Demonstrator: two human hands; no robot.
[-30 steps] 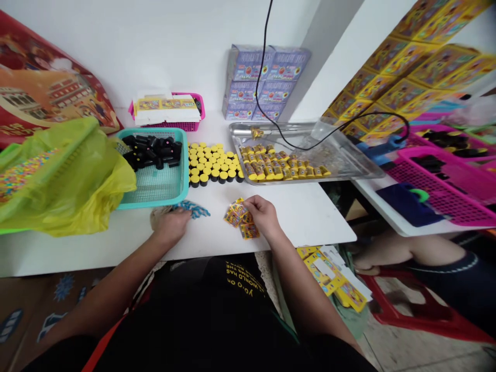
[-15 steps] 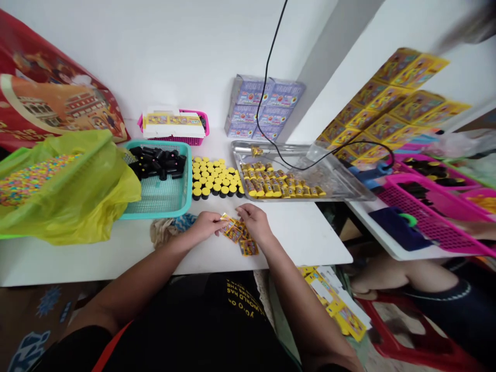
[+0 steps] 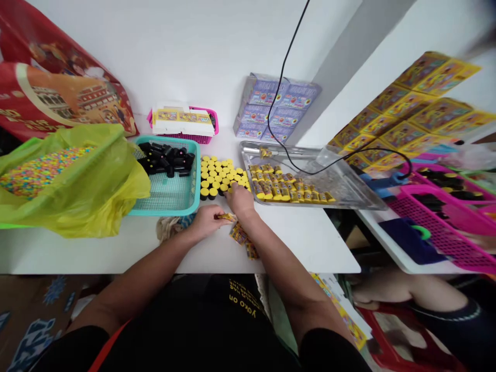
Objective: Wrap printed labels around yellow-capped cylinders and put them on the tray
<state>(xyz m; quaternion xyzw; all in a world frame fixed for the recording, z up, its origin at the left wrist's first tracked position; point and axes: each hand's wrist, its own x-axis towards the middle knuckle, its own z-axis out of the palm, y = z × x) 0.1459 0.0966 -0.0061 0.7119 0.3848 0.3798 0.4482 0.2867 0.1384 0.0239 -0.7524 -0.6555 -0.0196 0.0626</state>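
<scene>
My left hand (image 3: 207, 222) is closed on a small yellow printed label (image 3: 225, 217), held just above the white table. Reaching forward, my right hand (image 3: 239, 200) has its fingers at the front row of black canisters with yellow lids (image 3: 217, 173). Its fingertips are partly hidden, and I cannot make out whether they grip a canister. More yellow printed labels (image 3: 238, 234) lie loose on the table under my right wrist. Behind and to the right, a metal tray (image 3: 349, 191) holds rows of label-wrapped canisters (image 3: 281, 188).
A turquoise basket (image 3: 166, 199) with black tubes stands left, beside a yellow bag (image 3: 93, 206) of colourful beads. Purple boxes (image 3: 275, 103) and yellow boxes (image 3: 406, 111) are stacked behind. A black cable (image 3: 279, 88) hangs over the tray. A co-worker's leg (image 3: 411, 294) shows at right.
My right hand has left the labels and moved forward to the yellow-lidded canisters. My left hand still holds a label. The whole view has shifted slightly.
</scene>
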